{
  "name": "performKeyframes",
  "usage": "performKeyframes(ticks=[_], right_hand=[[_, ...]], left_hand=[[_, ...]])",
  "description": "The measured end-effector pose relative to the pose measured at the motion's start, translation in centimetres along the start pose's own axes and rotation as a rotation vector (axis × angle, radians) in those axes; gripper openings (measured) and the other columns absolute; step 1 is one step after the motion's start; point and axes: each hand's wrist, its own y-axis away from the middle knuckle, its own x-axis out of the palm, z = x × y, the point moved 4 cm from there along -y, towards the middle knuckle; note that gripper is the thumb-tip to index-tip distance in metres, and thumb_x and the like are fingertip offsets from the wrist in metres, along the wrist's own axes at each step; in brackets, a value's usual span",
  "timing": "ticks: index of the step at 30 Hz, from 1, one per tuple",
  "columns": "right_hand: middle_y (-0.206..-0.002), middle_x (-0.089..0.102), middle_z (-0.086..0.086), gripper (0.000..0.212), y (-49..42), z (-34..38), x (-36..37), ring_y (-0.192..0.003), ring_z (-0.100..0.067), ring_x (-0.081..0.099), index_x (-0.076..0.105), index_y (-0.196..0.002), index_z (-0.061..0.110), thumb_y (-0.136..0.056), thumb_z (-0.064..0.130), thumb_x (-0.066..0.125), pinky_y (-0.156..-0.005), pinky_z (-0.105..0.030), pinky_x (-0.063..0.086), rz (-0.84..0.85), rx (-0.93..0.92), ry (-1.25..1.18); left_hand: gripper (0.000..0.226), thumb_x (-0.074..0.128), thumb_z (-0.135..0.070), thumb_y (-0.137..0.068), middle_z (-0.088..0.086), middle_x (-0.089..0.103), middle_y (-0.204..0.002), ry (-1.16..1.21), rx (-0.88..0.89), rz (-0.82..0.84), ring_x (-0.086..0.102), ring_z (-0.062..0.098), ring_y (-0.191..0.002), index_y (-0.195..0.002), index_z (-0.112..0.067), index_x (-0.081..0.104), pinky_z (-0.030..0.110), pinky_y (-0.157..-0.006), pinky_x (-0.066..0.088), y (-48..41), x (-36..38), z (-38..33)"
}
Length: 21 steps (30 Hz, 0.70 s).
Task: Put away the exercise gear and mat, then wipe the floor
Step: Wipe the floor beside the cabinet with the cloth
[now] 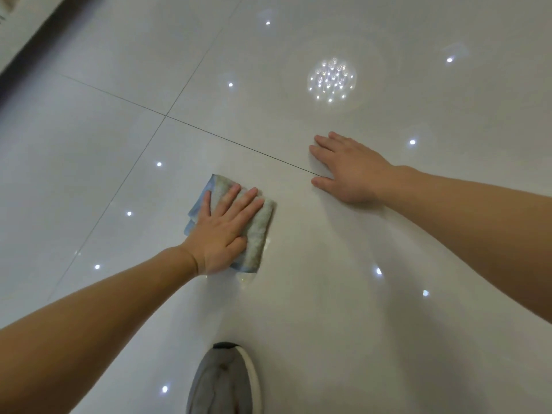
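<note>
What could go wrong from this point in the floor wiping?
The right hand braces flat on the glossy floor; on a damp tile it could slip. The left hand presses the folded cloth with straight fingers, ungripped, so it may bunch. The grey shoe stands near and could mark the tiles.

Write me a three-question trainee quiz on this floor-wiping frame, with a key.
1. True or false: the right hand lies flat on the glossy white tiled floor, holding nothing.
2. What does the left hand press on? A. the folded blue-and-beige cloth; B. the bare floor; C. a rolled mat.
3. Short answer: what shows at the bottom edge, between the two arms?

Key: 1 true. 2 A. 3 a grey shoe with a white sole.
</note>
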Motion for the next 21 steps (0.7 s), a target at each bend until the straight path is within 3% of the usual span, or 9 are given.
performKeyframes(ticks=[5,10,21], right_hand=[[-0.162,0.010,0.003,0.067,3.7,-2.3,-0.4,-0.149,-0.018,0.007,0.020,-0.153,0.021,-0.097,0.050,0.043,-0.120,-0.032,0.010,0.003,-0.010,0.008],[-0.162,0.014,0.001,0.068,7.2,-4.7,0.1,-0.149,-0.020,0.010,0.025,-0.152,0.022,-0.095,0.052,0.046,-0.120,-0.036,0.015,-0.003,-0.009,0.014],[-0.162,0.015,0.000,0.070,17.0,-10.2,0.3,-0.148,-0.021,0.011,0.027,-0.151,0.022,-0.093,0.049,0.053,-0.119,-0.034,0.015,-0.014,0.122,-0.014]], left_hand=[[0.077,0.027,-0.043,-0.084,-0.016,-0.007,-0.164,0.001,-0.009,0.002,-0.016,0.013,-0.150,-0.156,-0.038,0.000,0.061,-0.116,-0.012,-0.7,0.4,-3.0],[0.078,0.030,-0.044,-0.085,-0.013,-0.005,-0.165,-0.025,0.047,0.004,-0.011,0.017,-0.152,-0.157,-0.036,0.002,0.063,-0.116,-0.008,-1.8,1.4,-7.8],[0.077,0.021,-0.055,-0.087,-0.015,-0.020,-0.161,-0.053,0.098,0.058,-0.023,0.015,-0.149,-0.153,-0.039,-0.015,0.056,-0.115,-0.021,-3.7,2.5,-16.9]])
